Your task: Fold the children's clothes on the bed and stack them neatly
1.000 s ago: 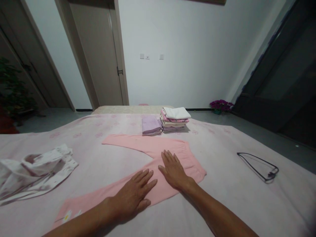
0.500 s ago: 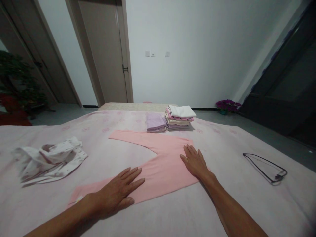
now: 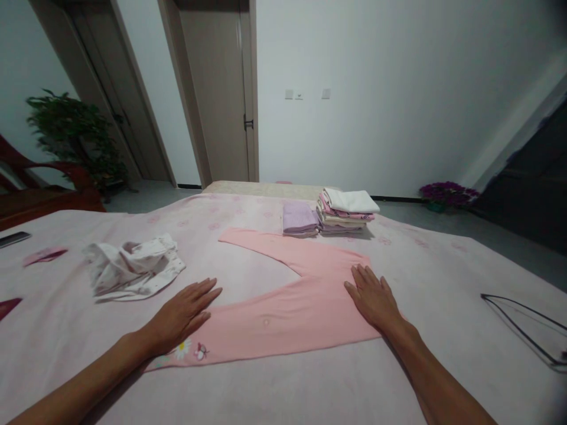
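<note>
Pink trousers (image 3: pixel 283 313) lie spread flat on the covered table, legs to the left and waist to the right. A daisy and a small butterfly-like motif decorate the near leg's lower end. My left hand (image 3: pixel 183 310) rests over that near leg, close to the cuff, fingers outstretched and holding nothing. At the waist end, my right hand (image 3: pixel 374 298) lies flat on the cloth with its fingers extended. Part of the near cuff is hidden under my left forearm.
A crumpled white garment (image 3: pixel 133 268) lies at the left. Behind the trousers are a folded lilac cloth (image 3: pixel 300 218) and a stack of folded clothes (image 3: pixel 348 209). A black wire hanger (image 3: pixel 518 321) is at the right; a phone (image 3: pixel 15 238) lies far left.
My left hand has slid left along the near leg toward the cuff, uncovering the flower motif. My right hand stays at the waist. The view has turned left.
</note>
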`<action>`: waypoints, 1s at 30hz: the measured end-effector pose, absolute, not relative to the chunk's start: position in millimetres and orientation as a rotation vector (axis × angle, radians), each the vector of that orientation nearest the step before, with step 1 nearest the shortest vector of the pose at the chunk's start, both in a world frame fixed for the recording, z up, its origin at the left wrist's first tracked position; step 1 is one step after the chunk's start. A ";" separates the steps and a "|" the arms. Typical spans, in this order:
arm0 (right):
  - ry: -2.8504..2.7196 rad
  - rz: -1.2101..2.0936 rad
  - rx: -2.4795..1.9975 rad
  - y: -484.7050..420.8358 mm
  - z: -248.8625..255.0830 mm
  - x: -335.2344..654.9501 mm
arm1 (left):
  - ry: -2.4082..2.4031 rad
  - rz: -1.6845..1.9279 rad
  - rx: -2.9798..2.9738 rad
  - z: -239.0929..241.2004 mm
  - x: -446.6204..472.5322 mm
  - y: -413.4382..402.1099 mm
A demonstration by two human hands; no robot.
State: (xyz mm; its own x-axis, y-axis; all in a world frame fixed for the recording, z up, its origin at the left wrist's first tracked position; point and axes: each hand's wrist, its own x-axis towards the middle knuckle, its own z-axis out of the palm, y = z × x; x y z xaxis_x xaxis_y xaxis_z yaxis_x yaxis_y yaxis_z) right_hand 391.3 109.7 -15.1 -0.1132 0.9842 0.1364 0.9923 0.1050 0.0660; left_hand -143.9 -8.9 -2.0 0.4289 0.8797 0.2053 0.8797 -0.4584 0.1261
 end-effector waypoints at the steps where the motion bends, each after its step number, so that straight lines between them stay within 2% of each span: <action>1: -2.289 -0.214 -2.052 109.7 -15.9 391.0 | -1.660 -0.389 -2.631 -2.4 -146.5 -8.3; 6: -2.283 -0.191 -2.070 109.1 -6.9 388.2 | -1.935 -0.556 -2.449 3.0 -153.5 24.2; 12: -2.202 -0.072 -1.966 133.2 28.9 401.7 | -2.189 -0.763 -2.194 21.2 -147.3 117.6; 21: -2.058 0.001 -2.017 208.7 18.6 424.9 | -2.240 -0.588 -2.095 27.5 -126.6 239.2; 30: -2.145 -0.016 -2.065 216.4 24.7 434.4 | -2.273 -0.306 -2.145 10.6 -125.1 290.6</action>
State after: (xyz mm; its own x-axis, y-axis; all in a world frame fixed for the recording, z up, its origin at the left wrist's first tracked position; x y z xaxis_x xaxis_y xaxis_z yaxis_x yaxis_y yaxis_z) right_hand 434.4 216.4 24.7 -0.0313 0.9917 0.1250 0.9934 0.0446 -0.1055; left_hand -125.1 290.6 10.6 -0.0668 0.9888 0.1336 0.9889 0.0479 0.1405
